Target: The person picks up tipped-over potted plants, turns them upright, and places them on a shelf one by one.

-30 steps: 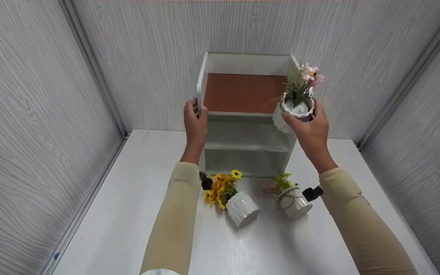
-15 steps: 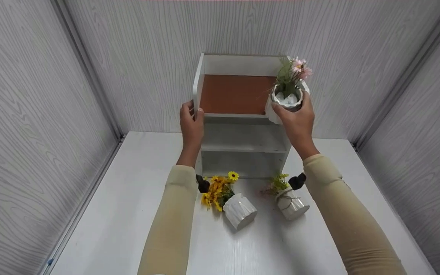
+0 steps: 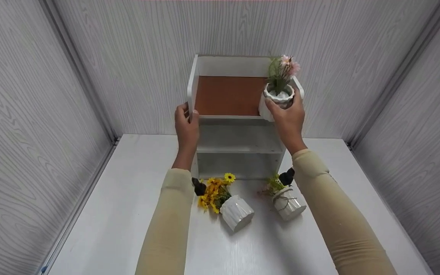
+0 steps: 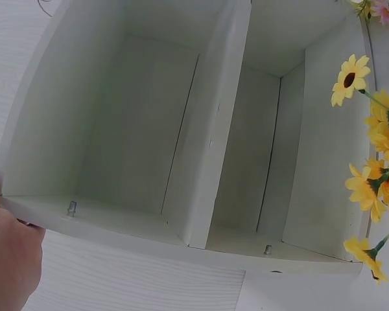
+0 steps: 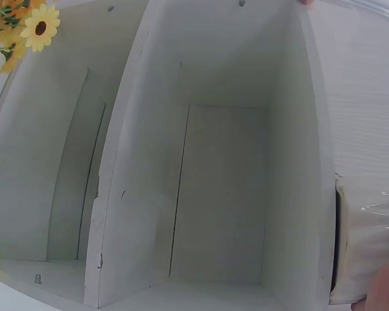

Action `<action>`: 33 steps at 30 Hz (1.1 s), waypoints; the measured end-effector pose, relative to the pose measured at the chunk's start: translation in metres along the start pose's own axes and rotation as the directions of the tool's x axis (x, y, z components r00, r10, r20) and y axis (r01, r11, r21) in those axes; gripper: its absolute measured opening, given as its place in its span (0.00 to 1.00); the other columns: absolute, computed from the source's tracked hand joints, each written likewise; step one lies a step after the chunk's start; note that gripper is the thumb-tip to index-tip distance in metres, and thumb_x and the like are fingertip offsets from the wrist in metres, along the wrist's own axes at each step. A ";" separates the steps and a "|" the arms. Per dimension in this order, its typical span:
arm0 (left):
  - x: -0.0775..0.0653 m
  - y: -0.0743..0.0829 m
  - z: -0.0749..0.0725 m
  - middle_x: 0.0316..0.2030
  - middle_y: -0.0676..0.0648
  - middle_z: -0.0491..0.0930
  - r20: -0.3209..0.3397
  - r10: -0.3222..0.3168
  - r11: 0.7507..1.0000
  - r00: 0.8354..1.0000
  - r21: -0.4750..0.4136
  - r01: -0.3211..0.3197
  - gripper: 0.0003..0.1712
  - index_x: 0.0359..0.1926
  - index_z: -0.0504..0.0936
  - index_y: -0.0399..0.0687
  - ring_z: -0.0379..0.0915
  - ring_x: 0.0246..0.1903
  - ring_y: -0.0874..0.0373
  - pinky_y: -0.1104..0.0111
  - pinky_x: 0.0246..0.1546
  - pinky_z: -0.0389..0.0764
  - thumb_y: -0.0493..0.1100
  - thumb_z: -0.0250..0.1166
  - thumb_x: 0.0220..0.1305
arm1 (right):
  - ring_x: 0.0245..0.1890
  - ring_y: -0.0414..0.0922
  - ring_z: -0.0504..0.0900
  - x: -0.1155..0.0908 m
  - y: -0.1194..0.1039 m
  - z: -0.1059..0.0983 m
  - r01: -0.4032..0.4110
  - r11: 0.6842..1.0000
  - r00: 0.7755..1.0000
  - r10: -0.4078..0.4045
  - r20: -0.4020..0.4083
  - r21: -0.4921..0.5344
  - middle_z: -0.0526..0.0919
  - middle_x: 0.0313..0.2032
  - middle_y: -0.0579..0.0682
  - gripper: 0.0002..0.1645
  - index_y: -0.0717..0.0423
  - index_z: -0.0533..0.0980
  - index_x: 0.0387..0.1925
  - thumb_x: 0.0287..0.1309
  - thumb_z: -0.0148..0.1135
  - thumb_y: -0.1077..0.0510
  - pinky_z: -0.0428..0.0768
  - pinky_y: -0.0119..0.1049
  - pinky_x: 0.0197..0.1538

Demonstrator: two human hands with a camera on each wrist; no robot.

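My right hand (image 3: 290,122) grips a white fluted pot (image 3: 265,109) by its rim, with pink flowers (image 3: 290,65) and green leaves standing upright in it. This flowerpot is over the right end of the small white shelf unit's brown top surface (image 3: 229,95). In the right wrist view the pot (image 5: 369,240) shows beside the unit's upper edge; whether it touches the surface I cannot tell. My left hand (image 3: 187,128) holds the left side panel (image 3: 192,82) of the shelf unit, thumb in front. The left wrist view catches part of that hand (image 4: 13,259) at the unit's edge.
On the white table (image 3: 128,214), before the shelf unit, a white pot (image 3: 237,214) with yellow flowers (image 3: 214,193) lies on its side. Right of it lies another white pot (image 3: 289,206) tied with string. Grey wood-grain walls (image 3: 128,57) enclose the table.
The right hand has carried the pot with pink flowers leftward, farther over the shelf unit's top. The left hand keeps its hold on the side panel. The head view has shifted slightly.
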State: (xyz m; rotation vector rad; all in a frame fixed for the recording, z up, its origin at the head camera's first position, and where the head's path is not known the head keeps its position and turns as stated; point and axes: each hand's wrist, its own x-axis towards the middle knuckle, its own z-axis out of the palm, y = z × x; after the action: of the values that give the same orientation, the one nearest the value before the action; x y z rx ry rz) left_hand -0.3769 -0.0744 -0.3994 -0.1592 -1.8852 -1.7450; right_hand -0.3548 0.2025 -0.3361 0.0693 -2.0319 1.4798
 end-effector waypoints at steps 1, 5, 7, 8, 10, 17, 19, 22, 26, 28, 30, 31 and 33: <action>0.000 0.000 0.000 0.62 0.46 0.70 -0.001 -0.003 1.000 1.000 0.002 0.003 0.19 0.63 0.68 0.46 0.68 0.64 0.55 0.60 0.67 0.71 0.43 0.53 0.76 | 0.64 0.41 0.74 0.000 0.001 0.001 0.007 1.000 1.000 -0.007 -0.006 0.004 0.72 0.67 0.54 0.57 0.56 0.58 0.75 0.53 0.75 0.40 0.77 0.36 0.60; -0.001 0.001 0.000 0.61 0.46 0.70 -0.007 -0.004 1.000 1.000 0.012 0.004 0.19 0.63 0.68 0.45 0.69 0.64 0.55 0.61 0.66 0.71 0.43 0.53 0.76 | 0.59 0.41 0.77 0.002 0.002 0.003 0.013 1.000 1.000 -0.013 -0.028 -0.001 0.76 0.63 0.53 0.54 0.55 0.60 0.73 0.53 0.75 0.41 0.77 0.37 0.58; 0.000 0.002 -0.001 0.61 0.45 0.70 -0.011 0.002 1.000 1.000 0.017 -0.002 0.18 0.62 0.68 0.45 0.69 0.64 0.55 0.61 0.66 0.72 0.43 0.53 0.76 | 0.58 0.42 0.77 0.002 0.001 0.005 0.004 1.000 1.000 -0.004 -0.031 -0.008 0.76 0.62 0.53 0.54 0.55 0.60 0.74 0.53 0.75 0.40 0.77 0.37 0.58; -0.001 0.002 -0.001 0.61 0.45 0.70 -0.011 0.003 1.000 1.000 0.019 -0.003 0.18 0.62 0.68 0.45 0.69 0.64 0.55 0.61 0.66 0.72 0.44 0.53 0.76 | 0.59 0.42 0.77 0.003 0.000 0.005 -0.006 1.000 1.000 0.006 -0.028 -0.014 0.75 0.63 0.53 0.54 0.54 0.59 0.74 0.54 0.74 0.40 0.76 0.37 0.59; -0.001 0.003 -0.001 0.61 0.45 0.70 -0.008 0.003 1.000 1.000 0.020 -0.002 0.18 0.63 0.68 0.45 0.69 0.64 0.55 0.61 0.66 0.72 0.44 0.52 0.76 | 0.60 0.43 0.76 0.003 0.000 0.006 -0.017 1.000 1.000 0.016 -0.025 -0.019 0.74 0.65 0.54 0.56 0.55 0.57 0.76 0.54 0.74 0.40 0.75 0.38 0.60; -0.001 0.002 -0.001 0.62 0.45 0.69 0.002 -0.004 1.000 1.000 0.009 0.004 0.19 0.64 0.68 0.46 0.68 0.64 0.55 0.59 0.67 0.71 0.45 0.52 0.77 | 0.66 0.46 0.72 0.008 0.002 0.009 -0.056 0.996 0.998 0.053 -0.033 -0.074 0.70 0.68 0.57 0.59 0.56 0.53 0.77 0.55 0.72 0.37 0.72 0.39 0.66; -0.002 0.001 -0.001 0.63 0.45 0.69 0.006 -0.006 1.000 1.000 -0.002 0.006 0.20 0.64 0.67 0.46 0.67 0.65 0.54 0.57 0.67 0.70 0.45 0.52 0.77 | 0.68 0.46 0.71 0.010 0.003 0.010 -0.062 0.995 0.998 0.059 -0.037 -0.080 0.69 0.69 0.57 0.59 0.56 0.54 0.77 0.55 0.72 0.37 0.70 0.38 0.68; -0.002 0.001 -0.001 0.63 0.44 0.69 0.008 -0.014 1.000 1.000 -0.019 0.014 0.20 0.65 0.67 0.45 0.67 0.65 0.52 0.56 0.68 0.69 0.45 0.53 0.77 | 0.70 0.46 0.68 0.013 0.005 0.012 -0.066 0.995 0.997 0.063 -0.038 -0.076 0.67 0.70 0.57 0.59 0.57 0.53 0.77 0.55 0.72 0.37 0.67 0.37 0.70; -0.001 0.002 -0.002 0.63 0.44 0.68 0.009 -0.014 1.000 1.000 -0.017 0.014 0.19 0.64 0.67 0.44 0.67 0.65 0.52 0.57 0.68 0.69 0.44 0.53 0.77 | 0.72 0.44 0.64 0.017 0.007 0.015 -0.075 0.995 0.997 0.074 -0.013 -0.062 0.63 0.72 0.55 0.61 0.55 0.51 0.78 0.56 0.71 0.36 0.64 0.35 0.72; 0.000 0.002 -0.002 0.62 0.45 0.69 0.009 -0.001 1.000 1.000 -0.001 0.001 0.19 0.63 0.68 0.44 0.67 0.64 0.53 0.58 0.67 0.70 0.44 0.52 0.77 | 0.73 0.43 0.62 0.020 0.008 0.016 -0.083 0.995 0.997 0.083 0.002 -0.051 0.61 0.73 0.54 0.61 0.54 0.49 0.79 0.56 0.70 0.34 0.63 0.34 0.72; 0.001 0.001 -0.003 0.62 0.45 0.69 0.010 0.010 1.000 1.000 0.015 -0.010 0.18 0.63 0.68 0.44 0.68 0.64 0.54 0.60 0.66 0.71 0.44 0.51 0.77 | 0.74 0.42 0.60 0.021 0.008 0.017 -0.088 0.995 0.996 0.088 0.017 -0.037 0.60 0.74 0.53 0.62 0.53 0.48 0.79 0.56 0.69 0.33 0.62 0.34 0.73; 0.001 0.001 -0.003 0.61 0.45 0.69 0.010 0.013 1.000 1.000 0.025 -0.014 0.18 0.63 0.68 0.44 0.68 0.63 0.55 0.60 0.66 0.71 0.45 0.51 0.77 | 0.74 0.41 0.60 0.022 0.008 0.018 -0.090 0.995 0.996 0.091 0.023 -0.031 0.59 0.75 0.53 0.63 0.52 0.47 0.79 0.56 0.69 0.33 0.62 0.34 0.73; 0.001 0.000 -0.004 0.61 0.46 0.69 0.010 0.018 0.999 1.000 0.034 -0.018 0.19 0.63 0.68 0.44 0.68 0.63 0.56 0.61 0.66 0.71 0.45 0.51 0.77 | 0.75 0.40 0.58 0.022 0.008 0.018 -0.098 0.995 0.994 0.099 0.037 -0.026 0.57 0.76 0.51 0.63 0.50 0.46 0.80 0.56 0.68 0.32 0.61 0.34 0.74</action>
State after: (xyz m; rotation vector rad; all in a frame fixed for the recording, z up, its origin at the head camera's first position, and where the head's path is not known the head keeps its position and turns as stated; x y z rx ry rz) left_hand -0.3762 -0.0782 -0.3985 -0.1718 -1.9137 -1.7024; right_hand -0.3842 0.1962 -0.3353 -0.0131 -2.1102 1.5247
